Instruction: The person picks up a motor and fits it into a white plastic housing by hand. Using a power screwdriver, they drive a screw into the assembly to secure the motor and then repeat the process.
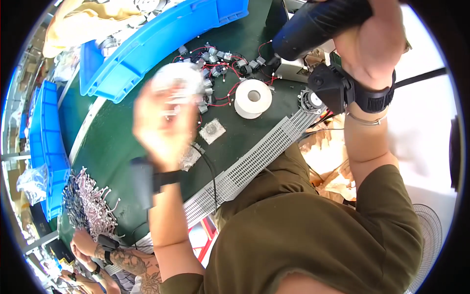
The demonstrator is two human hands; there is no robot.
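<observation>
My left hand (164,122) is raised over the green table, its fingers closed around a whitish, partly clear round part (178,81). Motion blurs both, so the part's exact kind does not show. At the upper right my right hand (374,46) grips a thick black cylindrical tool (320,27), which slants down to the left. The fingertips are cut off or hidden there. Between the hands lie several small grey motors (213,56) with red and black wires, and a white roll (253,99) stands beside them. A small dusty square pad (212,131) lies near my left wrist.
A long blue bin (132,59) lines the far left, with another blue bin (49,147) below it. Wire bundles (93,206) lie at the lower left, near a co-worker's hand (84,243). A perforated metal strip (259,157) edges the table; a round speaker-like part (312,101) sits at its right end.
</observation>
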